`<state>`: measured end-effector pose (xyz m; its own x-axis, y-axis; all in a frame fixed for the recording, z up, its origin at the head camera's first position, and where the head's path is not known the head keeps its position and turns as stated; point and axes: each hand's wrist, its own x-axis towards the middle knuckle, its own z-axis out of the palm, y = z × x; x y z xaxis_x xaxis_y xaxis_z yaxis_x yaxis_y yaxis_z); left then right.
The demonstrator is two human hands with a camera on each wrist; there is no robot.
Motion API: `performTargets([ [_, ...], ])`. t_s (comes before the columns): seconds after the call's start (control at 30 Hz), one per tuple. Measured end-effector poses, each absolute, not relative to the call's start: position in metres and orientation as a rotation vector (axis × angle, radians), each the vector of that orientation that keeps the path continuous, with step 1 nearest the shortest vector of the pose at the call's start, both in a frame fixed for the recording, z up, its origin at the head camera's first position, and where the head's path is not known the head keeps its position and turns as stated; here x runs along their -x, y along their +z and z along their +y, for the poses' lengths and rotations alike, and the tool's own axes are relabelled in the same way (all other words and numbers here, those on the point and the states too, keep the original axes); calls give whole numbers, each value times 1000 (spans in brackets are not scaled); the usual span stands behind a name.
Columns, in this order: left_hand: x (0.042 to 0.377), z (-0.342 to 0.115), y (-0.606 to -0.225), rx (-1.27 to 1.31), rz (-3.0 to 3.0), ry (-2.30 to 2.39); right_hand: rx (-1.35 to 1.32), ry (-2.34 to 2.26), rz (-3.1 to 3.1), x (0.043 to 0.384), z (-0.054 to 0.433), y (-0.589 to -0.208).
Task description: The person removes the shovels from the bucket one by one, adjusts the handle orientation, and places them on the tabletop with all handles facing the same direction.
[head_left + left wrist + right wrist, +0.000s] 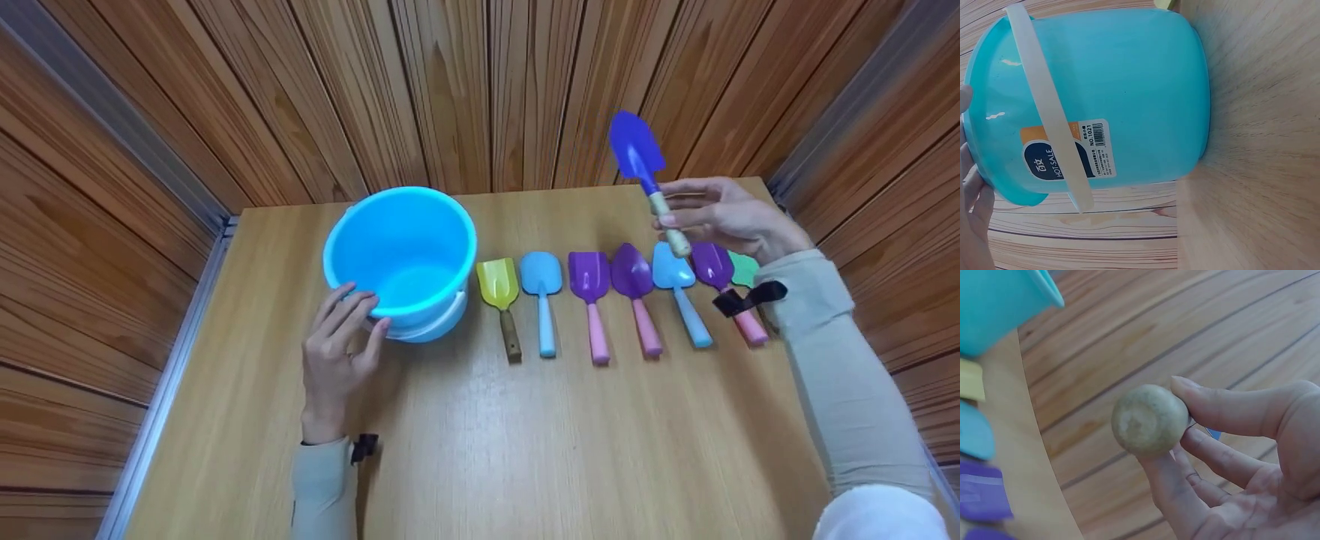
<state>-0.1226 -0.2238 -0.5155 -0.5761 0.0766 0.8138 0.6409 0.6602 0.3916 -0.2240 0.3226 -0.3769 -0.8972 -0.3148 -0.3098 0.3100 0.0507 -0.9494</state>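
Note:
My right hand (739,217) pinches the pale wooden handle (1151,421) of a small hand trowel (636,154) with a blue blade. The trowel is raised above the table, blade pointing up and away; in the right wrist view the handle's round end faces the camera. At the left, a light blue bucket (450,319) stands upright on the table. My left hand (337,356) holds its near left rim, fingers over the edge and thumb at the outside. The left wrist view shows the bucket's side with a label (1098,149) and a white carrying handle (1044,101).
Right of the bucket lies a row of toy shovels: a yellow one (499,285), a light blue one (541,274), several purple ones with pink handles, another blue one (690,307) and a green one (742,268) partly behind the right wrist. Wood-panelled walls (450,97) surround the table.

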Motion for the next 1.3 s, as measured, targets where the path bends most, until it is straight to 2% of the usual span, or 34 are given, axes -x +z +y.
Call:
performTargets([
  [0.4, 125, -224, -517, 575, -2020, -888, -228, -1900, 1983, 202, 397, -387],
  [0.7, 124, -224, -515, 564, -2050, -890, -346, -1914, 1982, 188, 441, -410],
  [0.93, 123, -225, -515, 569, -2052, -895, -476, -1616, 2225, 172, 475, -432],
  [1.3, 121, -226, -515, 545, -2093, -893, -663, -1752, 2149, 149, 509, -468],
])
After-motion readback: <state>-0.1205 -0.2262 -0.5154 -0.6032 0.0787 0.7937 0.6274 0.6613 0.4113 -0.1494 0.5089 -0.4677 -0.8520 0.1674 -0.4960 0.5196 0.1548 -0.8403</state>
